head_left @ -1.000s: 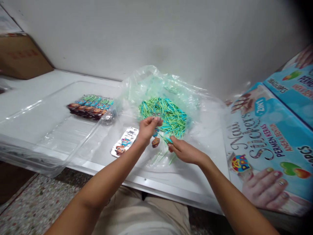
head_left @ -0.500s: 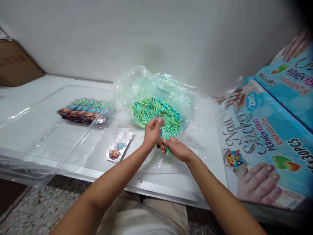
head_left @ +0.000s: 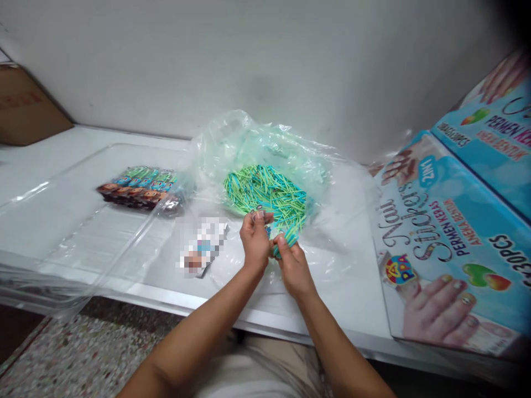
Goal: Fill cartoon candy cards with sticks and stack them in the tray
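My left hand (head_left: 254,240) and my right hand (head_left: 291,264) meet just in front of a heap of thin green and blue sticks (head_left: 265,196) lying in an opened clear plastic bag (head_left: 257,146). Both hands are closed together around a small bundle of the sticks (head_left: 285,236), with a small clear wrapper pinched at the left fingertips. A flat printed packet (head_left: 201,249) lies on the white table (head_left: 62,149) left of my hands.
A stack of filled packets (head_left: 139,188) sits inside a clear plastic tray (head_left: 53,221) at the left. Blue printed nail-sticker boxes (head_left: 448,243) lean at the right. A brown cardboard box (head_left: 25,110) stands far left by the wall.
My right hand has drawn in towards my left hand, bringing the sticks with it, and both hands now press together. The loose sticks in front of the bag are no longer visible.
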The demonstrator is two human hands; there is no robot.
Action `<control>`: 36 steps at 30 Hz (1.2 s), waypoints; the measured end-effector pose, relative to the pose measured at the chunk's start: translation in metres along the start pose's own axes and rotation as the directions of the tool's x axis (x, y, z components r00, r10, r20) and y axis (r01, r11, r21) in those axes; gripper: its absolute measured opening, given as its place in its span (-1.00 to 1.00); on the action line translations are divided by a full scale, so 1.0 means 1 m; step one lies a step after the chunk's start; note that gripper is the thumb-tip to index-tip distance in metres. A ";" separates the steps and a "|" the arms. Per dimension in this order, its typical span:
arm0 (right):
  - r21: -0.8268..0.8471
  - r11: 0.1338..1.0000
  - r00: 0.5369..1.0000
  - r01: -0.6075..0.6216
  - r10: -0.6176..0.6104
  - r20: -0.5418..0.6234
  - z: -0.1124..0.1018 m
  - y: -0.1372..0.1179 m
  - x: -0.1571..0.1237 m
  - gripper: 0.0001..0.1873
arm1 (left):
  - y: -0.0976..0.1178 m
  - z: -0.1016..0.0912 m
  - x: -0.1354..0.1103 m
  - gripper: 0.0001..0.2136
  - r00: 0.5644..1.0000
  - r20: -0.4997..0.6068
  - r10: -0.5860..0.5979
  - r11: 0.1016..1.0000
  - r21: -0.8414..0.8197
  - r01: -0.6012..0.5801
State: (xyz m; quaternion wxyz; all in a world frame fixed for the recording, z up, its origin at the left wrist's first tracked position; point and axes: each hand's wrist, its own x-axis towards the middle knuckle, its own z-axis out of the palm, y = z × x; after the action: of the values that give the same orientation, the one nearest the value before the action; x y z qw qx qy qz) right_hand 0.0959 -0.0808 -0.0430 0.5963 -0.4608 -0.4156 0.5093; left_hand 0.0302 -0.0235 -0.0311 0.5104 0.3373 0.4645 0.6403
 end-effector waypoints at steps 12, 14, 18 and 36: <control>-0.693 0.673 0.881 0.258 0.130 0.454 -0.017 -0.034 -0.008 -0.80 | 0.032 -0.014 0.030 -0.82 0.905 0.394 0.158 0.945 0.206 -0.254; -0.626 0.763 0.892 0.159 0.161 0.423 -0.017 -0.033 -0.006 -0.75 | 0.034 -0.018 0.028 -0.78 0.952 0.280 0.122 0.968 0.177 -0.176; -0.346 0.935 0.904 -0.078 0.213 0.371 -0.023 -0.028 -0.004 -0.67 | 0.036 -0.039 0.018 -0.57 0.976 0.209 -0.062 0.997 0.061 0.050; -0.233 0.968 0.929 -0.089 0.165 0.331 -0.017 -0.025 -0.016 -0.63 | 0.048 -0.056 -0.016 -0.83 0.877 0.420 -0.232 0.961 0.237 0.141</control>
State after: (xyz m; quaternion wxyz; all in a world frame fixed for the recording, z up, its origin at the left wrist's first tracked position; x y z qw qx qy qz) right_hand 0.1161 -0.1001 -0.0234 0.4259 -0.4509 -0.5359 0.5728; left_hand -0.0331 -0.0558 -0.0043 0.6261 0.4768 0.4281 0.4443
